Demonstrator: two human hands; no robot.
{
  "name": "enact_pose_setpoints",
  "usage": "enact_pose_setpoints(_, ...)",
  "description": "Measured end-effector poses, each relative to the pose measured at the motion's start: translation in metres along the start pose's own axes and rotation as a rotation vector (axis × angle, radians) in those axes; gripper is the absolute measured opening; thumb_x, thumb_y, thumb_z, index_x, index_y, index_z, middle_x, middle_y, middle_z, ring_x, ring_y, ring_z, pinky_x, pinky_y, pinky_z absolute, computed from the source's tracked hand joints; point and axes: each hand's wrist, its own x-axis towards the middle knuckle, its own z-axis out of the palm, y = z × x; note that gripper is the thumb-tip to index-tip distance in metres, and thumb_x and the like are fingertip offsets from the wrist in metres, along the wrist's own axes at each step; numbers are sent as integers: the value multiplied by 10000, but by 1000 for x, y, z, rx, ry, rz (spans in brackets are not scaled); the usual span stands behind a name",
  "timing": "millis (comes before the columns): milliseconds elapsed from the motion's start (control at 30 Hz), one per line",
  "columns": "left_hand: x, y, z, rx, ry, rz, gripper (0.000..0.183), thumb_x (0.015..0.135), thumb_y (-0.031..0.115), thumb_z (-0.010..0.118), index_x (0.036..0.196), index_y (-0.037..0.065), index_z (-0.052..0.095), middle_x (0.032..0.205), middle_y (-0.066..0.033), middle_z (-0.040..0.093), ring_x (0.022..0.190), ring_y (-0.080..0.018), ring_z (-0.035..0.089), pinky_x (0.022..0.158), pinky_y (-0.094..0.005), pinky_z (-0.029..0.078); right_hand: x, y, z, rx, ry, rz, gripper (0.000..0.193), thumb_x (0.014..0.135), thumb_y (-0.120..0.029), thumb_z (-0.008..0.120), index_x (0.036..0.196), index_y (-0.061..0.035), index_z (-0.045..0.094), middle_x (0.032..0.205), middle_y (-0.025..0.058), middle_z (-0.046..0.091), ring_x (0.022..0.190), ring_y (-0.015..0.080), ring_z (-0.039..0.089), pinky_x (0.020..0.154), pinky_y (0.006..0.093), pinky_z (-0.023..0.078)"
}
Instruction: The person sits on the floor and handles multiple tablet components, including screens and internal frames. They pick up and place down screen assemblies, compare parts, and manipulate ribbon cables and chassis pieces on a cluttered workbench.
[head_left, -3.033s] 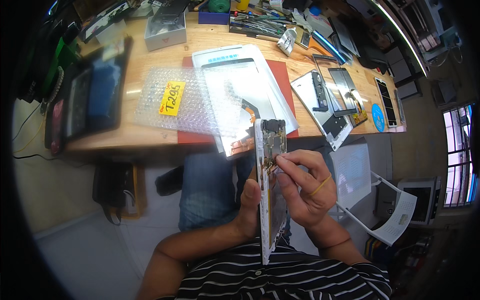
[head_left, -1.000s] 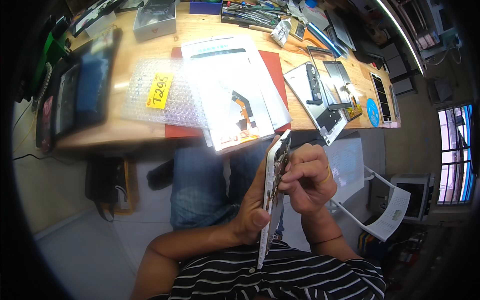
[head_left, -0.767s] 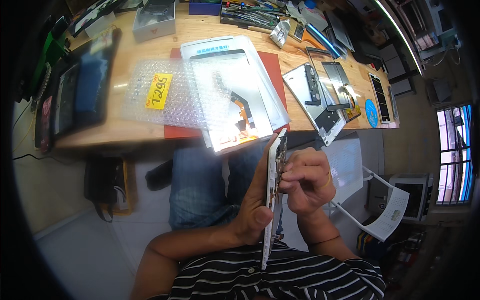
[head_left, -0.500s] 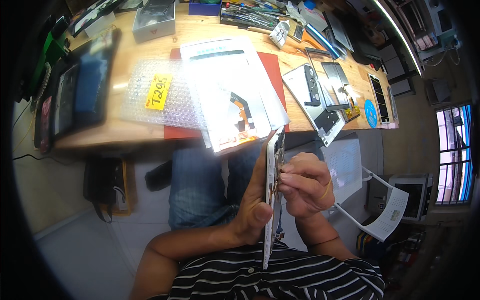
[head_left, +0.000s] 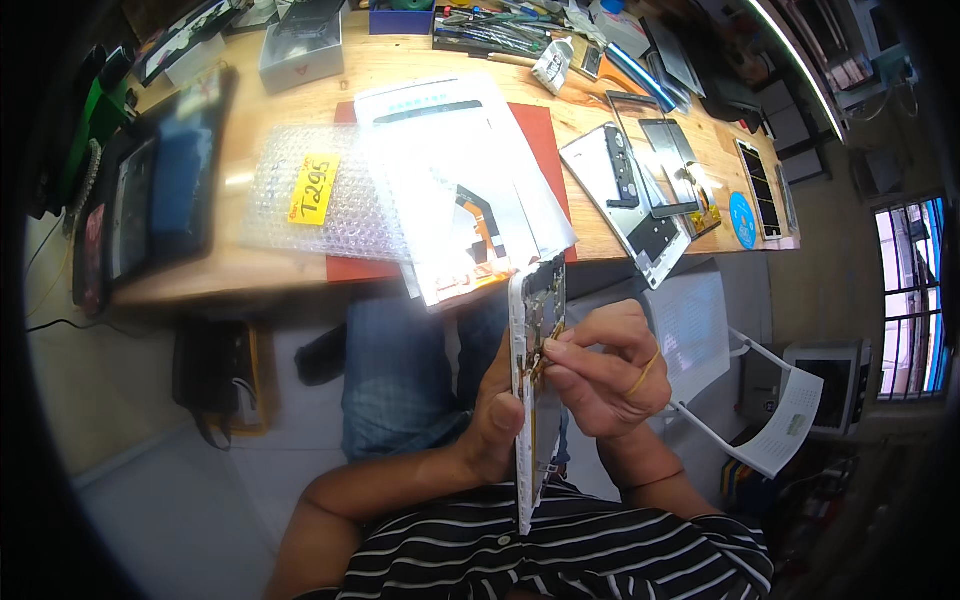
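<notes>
My left hand [head_left: 494, 425] grips an opened tablet frame [head_left: 524, 400] with a white edge, its thumb along the near side and its other fingers mostly hidden behind. The frame stands nearly on edge above my lap, its inner side with circuit parts turned to the right. My right hand [head_left: 612, 365], a yellow band on its wrist, has thumb and fingers pinched at a small part, possibly a flex cable [head_left: 540, 362], about midway along that inner side. The fingers partly cover the part, so its exact kind cannot be made out.
On the wooden table [head_left: 270, 272] lie a bubble-wrap bag [head_left: 270, 215] with a yellow label, white sheets [head_left: 450, 150] on a red mat [head_left: 541, 140], and tablet parts [head_left: 655, 235]. A tool tray [head_left: 490, 38] stands at the back. A white chair [head_left: 690, 320] is right of my knees.
The tablet frame has turned slightly, showing more of its inner side, and shifted a little left. My right hand has moved slightly left with it, still pinched at the inner parts.
</notes>
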Motion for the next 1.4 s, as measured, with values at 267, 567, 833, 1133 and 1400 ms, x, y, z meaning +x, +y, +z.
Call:
enact_pose_setpoints(267, 4, 8, -1, 66, -42, -5, 1037, 858, 772, 571, 1499, 7, 289, 1350, -119, 486, 1262, -196, 483, 1077, -355, 386, 13, -10, -17, -132, -156, -32, 307, 704, -104, 834, 1006, -88, 785, 967, 7, 691, 826, 187, 642, 708, 316, 436)
enact_pose_setpoints(567, 4, 12, -3, 100, -58, -43, 1036, 856, 793, 547, 1471, -10, 323, 1331, -124, 501, 1240, -193, 504, 1055, -349, 408, 20, -12, -23, -139, -219, -60, 337, 692, -99, 838, 1022, -63, 780, 955, 20, 693, 830, 186, 655, 709, 316, 438)
enact_pose_setpoints(833, 11, 16, -3, 18, -3, -43, 1026, 814, 816, 580, 1419, 13, 373, 1293, -107, 509, 1204, -182, 513, 1007, -339, 431, 13, -3, -6, -57, -51, 18, 330, 738, -60, 822, 1065, -70, 777, 955, 44, 695, 826, 185, 658, 700, 308, 450)
enact_pose_setpoints(1133, 11, 16, -3, -2, 3, -39, 1052, 783, 830, 602, 1426, 31, 372, 1280, -90, 502, 1172, -167, 504, 997, -347, 424, 11, -3, -8, -12, -86, 60, 218, 815, -3, 748, 1033, 0, 759, 982, 118, 664, 847, 221, 621, 737, 318, 492)
enact_pose_setpoints(1400, 12, 17, 5, -11, 5, -45, 1101, 805, 781, 633, 1524, 21, 289, 1414, -116, 464, 1314, -200, 452, 1116, -372, 343, 4, 1, -5, 185, 14, 192, 277, 766, 1, 783, 1043, -18, 784, 954, 94, 678, 865, 212, 624, 722, 309, 489)
